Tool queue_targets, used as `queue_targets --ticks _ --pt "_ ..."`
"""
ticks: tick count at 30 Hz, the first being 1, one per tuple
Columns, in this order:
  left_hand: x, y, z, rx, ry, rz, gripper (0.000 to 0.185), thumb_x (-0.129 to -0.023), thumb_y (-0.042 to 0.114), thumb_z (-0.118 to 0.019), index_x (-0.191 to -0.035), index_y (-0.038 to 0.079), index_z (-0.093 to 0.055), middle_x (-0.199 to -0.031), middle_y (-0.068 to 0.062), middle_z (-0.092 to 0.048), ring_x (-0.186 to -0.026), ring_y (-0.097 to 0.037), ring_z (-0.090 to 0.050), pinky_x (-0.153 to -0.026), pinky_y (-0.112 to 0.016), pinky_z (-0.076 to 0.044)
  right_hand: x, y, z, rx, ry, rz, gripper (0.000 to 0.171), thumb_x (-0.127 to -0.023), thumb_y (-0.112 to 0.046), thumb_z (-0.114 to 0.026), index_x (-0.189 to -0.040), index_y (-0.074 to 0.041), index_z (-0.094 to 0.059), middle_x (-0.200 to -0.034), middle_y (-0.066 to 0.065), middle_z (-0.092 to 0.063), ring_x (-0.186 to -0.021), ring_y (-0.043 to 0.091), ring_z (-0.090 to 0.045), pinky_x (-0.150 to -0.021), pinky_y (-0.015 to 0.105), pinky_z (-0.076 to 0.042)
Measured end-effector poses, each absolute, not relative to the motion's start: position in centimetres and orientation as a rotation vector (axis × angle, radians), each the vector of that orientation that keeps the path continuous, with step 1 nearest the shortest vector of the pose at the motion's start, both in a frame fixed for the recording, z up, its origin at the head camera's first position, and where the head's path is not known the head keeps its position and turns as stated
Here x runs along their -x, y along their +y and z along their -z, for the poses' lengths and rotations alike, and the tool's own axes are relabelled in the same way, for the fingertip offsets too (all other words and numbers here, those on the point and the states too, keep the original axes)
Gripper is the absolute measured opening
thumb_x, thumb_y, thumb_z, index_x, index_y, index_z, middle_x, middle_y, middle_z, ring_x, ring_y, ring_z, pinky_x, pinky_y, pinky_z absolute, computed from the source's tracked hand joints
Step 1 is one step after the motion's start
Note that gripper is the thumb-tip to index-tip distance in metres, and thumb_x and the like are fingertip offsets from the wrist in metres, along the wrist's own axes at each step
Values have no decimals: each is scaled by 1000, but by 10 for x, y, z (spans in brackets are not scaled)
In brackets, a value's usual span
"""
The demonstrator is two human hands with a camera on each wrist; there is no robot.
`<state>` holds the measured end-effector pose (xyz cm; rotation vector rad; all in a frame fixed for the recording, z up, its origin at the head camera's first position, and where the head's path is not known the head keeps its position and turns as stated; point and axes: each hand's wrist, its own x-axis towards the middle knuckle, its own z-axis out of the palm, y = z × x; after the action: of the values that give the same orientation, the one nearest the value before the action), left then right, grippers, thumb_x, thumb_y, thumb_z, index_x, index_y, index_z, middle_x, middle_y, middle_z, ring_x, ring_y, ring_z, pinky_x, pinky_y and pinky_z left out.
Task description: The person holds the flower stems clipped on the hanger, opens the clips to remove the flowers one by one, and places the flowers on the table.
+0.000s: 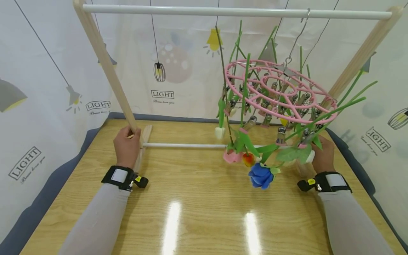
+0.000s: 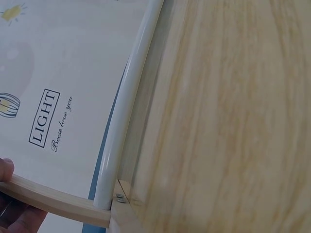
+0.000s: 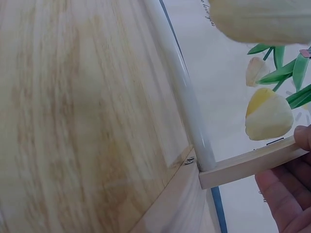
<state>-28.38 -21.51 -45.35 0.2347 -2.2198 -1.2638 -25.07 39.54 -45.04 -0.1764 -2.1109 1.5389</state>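
Observation:
A rack [image 1: 236,11] of pale wooden posts and white bars stands on the table. My left hand [image 1: 126,147] grips its left post [image 1: 111,74] low down, just above the foot. On the other side my right hand [image 1: 323,156] holds the lower part of the right post [image 3: 257,162], partly hidden by flowers in the head view. From the top bar, right of centre, a pink round clip hanger [image 1: 271,109] hangs by a metal hook [image 1: 301,33]. Its clips hold several artificial flowers upside down, among them a blue rose [image 1: 261,176], a pink flower [image 1: 232,156] and a white tulip [image 1: 220,132].
A white lower bar [image 1: 185,145] joins the posts near the wooden tabletop [image 1: 197,212]. Behind and at both sides hangs a pale cloth [image 1: 127,42] printed with lamps. Green stems [image 1: 357,86] stick out past the hanger's right side.

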Motion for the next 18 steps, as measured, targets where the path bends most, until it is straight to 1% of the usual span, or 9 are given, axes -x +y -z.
queue_targets --ticks 2,4,7,9,11,14,18 --pt "283 -214 453 -230 -2217 1258 25 -104 23 -66 -115 2 -73 -116 -20 -71 -114 -32 -69 -94 -50 -60 254 399 456 164 -2114 -1512 27 -97 3 -64 -91 -20 -77 -64 -21 -64 -58 -3 -54 -55 12 -45" --pt "283 -214 453 -224 -2216 1254 26 -104 24 -66 -115 1 -73 -115 -20 -71 -113 -33 -69 -94 -50 -61 258 403 461 151 -2155 -1416 20 -96 3 -64 -95 -12 -77 -64 -23 -63 -58 -2 -53 -55 13 -44" --pt "283 -214 453 -217 -2213 1254 26 -104 23 -67 -115 1 -73 -115 -20 -71 -113 -33 -69 -93 -51 -61 261 407 466 145 -2253 -1217 13 -93 4 -62 -95 -2 -72 -60 -22 -54 -58 2 -46 -53 17 -36" --pt "283 -215 453 -217 -2214 1254 25 -103 23 -67 -115 1 -73 -115 -20 -71 -113 -33 -69 -93 -51 -61 262 409 467 135 -2300 -1143 9 -93 6 -60 -94 3 -69 -60 -18 -50 -58 5 -42 -53 21 -32" --pt "283 -215 454 -219 -2214 1257 24 -103 22 -67 -115 1 -74 -115 -20 -71 -113 -33 -69 -94 -51 -60 262 411 467 126 -2341 -1097 8 -95 4 -61 -95 4 -68 -62 -16 -49 -59 7 -41 -54 22 -30" --pt "283 -215 454 -226 -2218 1259 24 -103 23 -67 -114 2 -74 -115 -19 -72 -113 -31 -69 -95 -50 -60 260 413 466 109 -2372 -1114 11 -98 0 -60 -102 5 -69 -65 -17 -51 -59 6 -43 -53 22 -32" --pt "283 -215 453 -218 -2224 1253 25 -103 23 -68 -114 1 -73 -116 -19 -72 -113 -31 -69 -96 -49 -60 255 414 460 87 -2395 -1130 19 -103 -6 -58 -111 6 -70 -67 -30 -53 -60 1 -48 -51 18 -36"
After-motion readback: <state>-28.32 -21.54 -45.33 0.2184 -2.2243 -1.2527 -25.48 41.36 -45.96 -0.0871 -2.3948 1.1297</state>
